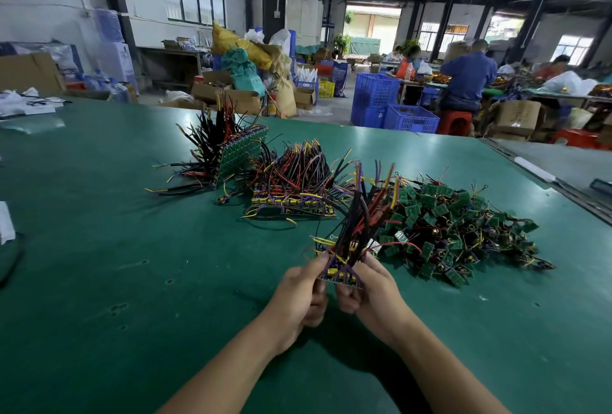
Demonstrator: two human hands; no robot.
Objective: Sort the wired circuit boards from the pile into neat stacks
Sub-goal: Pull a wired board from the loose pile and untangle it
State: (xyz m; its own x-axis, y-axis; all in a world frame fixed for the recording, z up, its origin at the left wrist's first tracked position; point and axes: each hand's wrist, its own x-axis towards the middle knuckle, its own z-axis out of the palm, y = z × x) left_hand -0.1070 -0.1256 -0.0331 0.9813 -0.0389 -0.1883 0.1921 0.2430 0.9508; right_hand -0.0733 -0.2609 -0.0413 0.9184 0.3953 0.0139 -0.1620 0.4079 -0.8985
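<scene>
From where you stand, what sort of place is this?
Probably a factory assembly floor: the left hand and right hand hold wired circuit boards over a green worktable, a loose pile lies nearby, and workers sit among blue crates behind.

I see table top dark green; pile boards green; held wires black, red, yellow, purple; far crates blue.
</scene>
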